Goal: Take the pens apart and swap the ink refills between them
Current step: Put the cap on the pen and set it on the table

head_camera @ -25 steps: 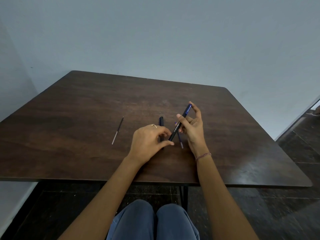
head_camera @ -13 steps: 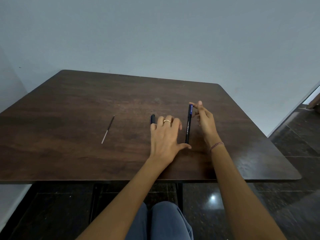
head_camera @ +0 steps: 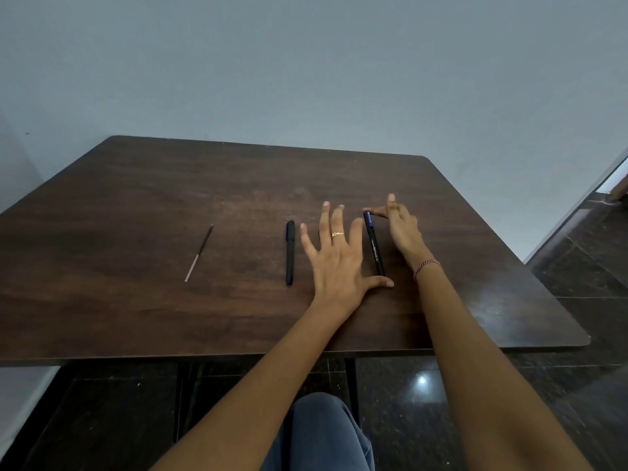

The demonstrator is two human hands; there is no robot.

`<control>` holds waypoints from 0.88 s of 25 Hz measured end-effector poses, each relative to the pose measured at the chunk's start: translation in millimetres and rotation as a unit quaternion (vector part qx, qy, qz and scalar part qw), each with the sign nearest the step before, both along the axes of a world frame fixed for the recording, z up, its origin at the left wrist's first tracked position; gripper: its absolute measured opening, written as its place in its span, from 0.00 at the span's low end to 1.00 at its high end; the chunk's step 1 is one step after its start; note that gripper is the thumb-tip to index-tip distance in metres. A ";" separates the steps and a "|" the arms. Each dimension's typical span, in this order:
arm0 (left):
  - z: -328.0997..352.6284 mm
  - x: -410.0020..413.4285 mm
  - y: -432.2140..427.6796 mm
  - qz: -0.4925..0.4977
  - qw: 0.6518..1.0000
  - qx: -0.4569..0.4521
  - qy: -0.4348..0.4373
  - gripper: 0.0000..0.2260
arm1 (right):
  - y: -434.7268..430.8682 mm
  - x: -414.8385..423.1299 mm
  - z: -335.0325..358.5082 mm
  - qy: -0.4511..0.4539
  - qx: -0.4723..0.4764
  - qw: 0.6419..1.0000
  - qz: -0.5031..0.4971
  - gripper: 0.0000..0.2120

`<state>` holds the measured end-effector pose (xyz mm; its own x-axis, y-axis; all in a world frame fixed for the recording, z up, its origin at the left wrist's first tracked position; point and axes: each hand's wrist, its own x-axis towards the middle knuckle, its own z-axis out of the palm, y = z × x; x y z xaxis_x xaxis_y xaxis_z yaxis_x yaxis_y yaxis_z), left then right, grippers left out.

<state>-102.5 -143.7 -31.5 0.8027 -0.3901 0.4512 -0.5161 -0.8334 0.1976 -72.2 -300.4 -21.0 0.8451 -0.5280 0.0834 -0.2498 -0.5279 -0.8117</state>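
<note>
A dark table carries everything. The left hand lies flat on it with fingers spread, thumb tip at the near end of the blue pen. The right hand touches that pen's far end with its straight thumb, gripping nothing. A black pen lies just left of the left hand. A refill lies farther left.

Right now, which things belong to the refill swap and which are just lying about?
Job:
loose refill
dark pen
blue-ended pen, touched by both hands
left hand
right hand

Not the job:
table
ring, worn
bracelet, worn
</note>
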 end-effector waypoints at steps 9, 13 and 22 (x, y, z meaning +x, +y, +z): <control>0.7 2.7 -0.7 0.025 0.998 0.045 0.028 0.61 | 0.6 7.8 -19.6 0.040 -0.092 0.995 -0.018 0.26; 0.7 3.9 -1.9 0.027 0.997 0.052 0.056 0.63 | -2.5 10.3 -22.9 0.043 -0.108 0.993 -0.017 0.26; 0.5 5.8 -0.8 0.000 0.995 0.057 0.086 0.64 | -3.7 10.4 -24.6 0.034 -0.137 0.990 0.003 0.26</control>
